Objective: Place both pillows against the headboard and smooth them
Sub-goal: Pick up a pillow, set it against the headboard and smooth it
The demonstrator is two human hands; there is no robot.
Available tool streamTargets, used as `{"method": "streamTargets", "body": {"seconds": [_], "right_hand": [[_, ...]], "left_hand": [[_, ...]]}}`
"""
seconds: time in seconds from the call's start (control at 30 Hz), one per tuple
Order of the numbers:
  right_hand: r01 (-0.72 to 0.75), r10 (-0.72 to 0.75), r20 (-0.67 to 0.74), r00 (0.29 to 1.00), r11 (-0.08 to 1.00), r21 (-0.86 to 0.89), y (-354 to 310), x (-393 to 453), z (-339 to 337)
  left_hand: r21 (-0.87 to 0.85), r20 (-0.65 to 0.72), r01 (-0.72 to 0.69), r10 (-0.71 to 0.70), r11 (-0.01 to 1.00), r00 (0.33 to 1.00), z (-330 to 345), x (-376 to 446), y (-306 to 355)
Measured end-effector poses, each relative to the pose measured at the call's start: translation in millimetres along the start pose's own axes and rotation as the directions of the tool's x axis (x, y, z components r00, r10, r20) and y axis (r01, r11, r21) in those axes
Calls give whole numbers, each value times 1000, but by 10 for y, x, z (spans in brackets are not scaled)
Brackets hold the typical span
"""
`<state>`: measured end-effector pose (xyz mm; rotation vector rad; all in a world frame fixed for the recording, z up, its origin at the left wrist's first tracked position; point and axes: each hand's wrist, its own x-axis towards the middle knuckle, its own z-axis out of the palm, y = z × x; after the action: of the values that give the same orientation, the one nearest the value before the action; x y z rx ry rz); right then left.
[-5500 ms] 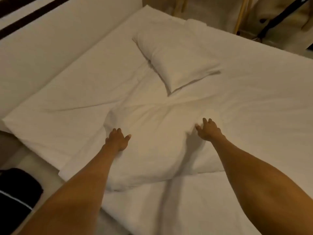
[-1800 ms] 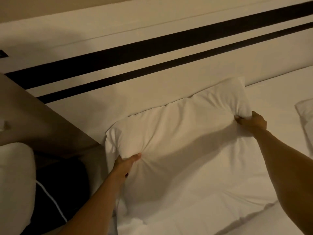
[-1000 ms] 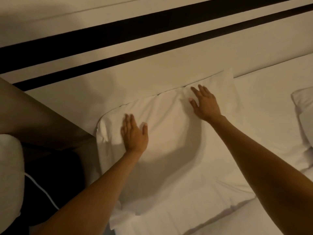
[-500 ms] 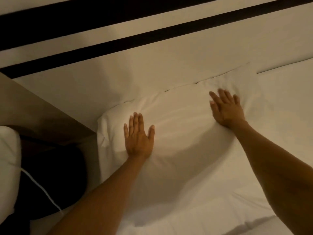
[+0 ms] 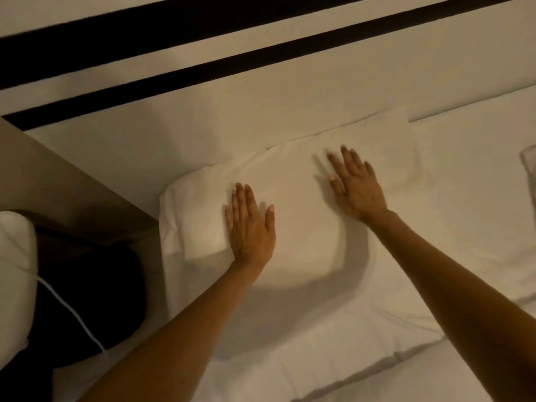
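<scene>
A white pillow lies flat at the head of the bed, its far edge touching the cream headboard with two black stripes. My left hand rests palm down on the pillow's left part, fingers stretched toward the headboard. My right hand lies flat on the pillow's right part, fingers spread. Neither hand grips the fabric. At the right edge of the frame only a corner of the second pillow shows, lying on the sheet apart from the first.
A wooden bedside surface stands at the left beside the headboard. Below it are a dark object with a white cable and a white cushion-like shape. White sheet stretches to the right of the pillow.
I carried the pillow to the headboard, let go of its edges and laid both palms flat on it. In the last half second both hands slid slightly inward over its top.
</scene>
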<state>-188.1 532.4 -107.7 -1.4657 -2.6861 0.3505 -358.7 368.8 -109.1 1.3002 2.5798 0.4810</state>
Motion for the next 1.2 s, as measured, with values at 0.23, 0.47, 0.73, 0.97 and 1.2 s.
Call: {"method": "streamTargets", "body": {"seconds": [0.23, 0.47, 0.73, 0.97, 1.2], "right_hand": [[-2, -1, 52, 999, 997, 73, -55, -410, 571], [-375, 376, 10, 927, 927, -22, 1168, -802, 439], [-434, 433, -73, 899, 901, -2, 1103, -845, 47], [27, -27, 13, 1000, 999, 38, -67, -411, 269], [-177, 176, 28, 984, 983, 50, 301, -445, 493]], "left_hand": [[90, 134, -149, 137, 985, 982, 444, -501, -143], [188, 82, -88, 73, 978, 994, 293, -919, -1019], [58, -62, -3, 7, 998, 998, 10, -805, -575], [25, 68, -92, 90, 995, 994, 302, -446, 187], [159, 121, -79, 60, 984, 991, 332, -293, -558]]}}
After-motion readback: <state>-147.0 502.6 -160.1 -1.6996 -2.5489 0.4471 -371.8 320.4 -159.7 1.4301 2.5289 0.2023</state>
